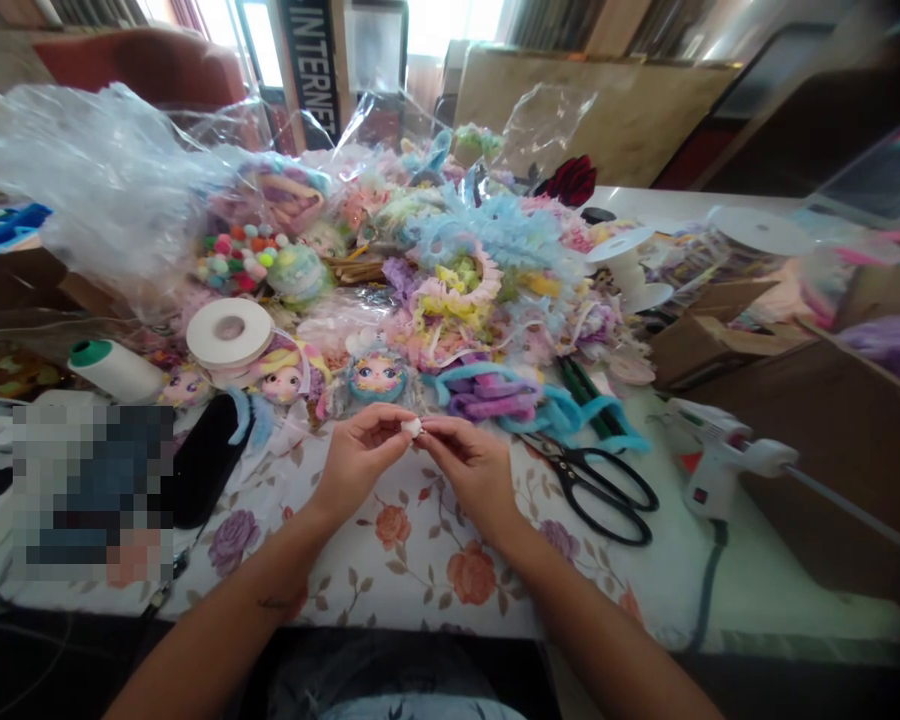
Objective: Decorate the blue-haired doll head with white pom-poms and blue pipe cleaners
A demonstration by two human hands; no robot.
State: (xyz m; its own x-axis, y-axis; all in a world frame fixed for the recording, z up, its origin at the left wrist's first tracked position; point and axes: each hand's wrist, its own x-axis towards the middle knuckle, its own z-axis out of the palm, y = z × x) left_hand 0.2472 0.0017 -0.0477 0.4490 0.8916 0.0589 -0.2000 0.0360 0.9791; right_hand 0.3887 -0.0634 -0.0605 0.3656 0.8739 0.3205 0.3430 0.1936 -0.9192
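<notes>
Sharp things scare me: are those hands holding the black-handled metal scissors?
No, the scissors lie beside the right hand, while it and the left hand pinch a small white object.

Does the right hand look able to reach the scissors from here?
Probably yes: the scissors lie beside the right hand, their handles uncovered, though its fingers are busy with a small white piece.

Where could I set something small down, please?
Bare flowered cloth shows between the forearms; bare pale surface shows between the scissors and glue gun. Beyond the left hand and right hand, doll faces, a ribbon spool and ruffles crowd together.
</notes>
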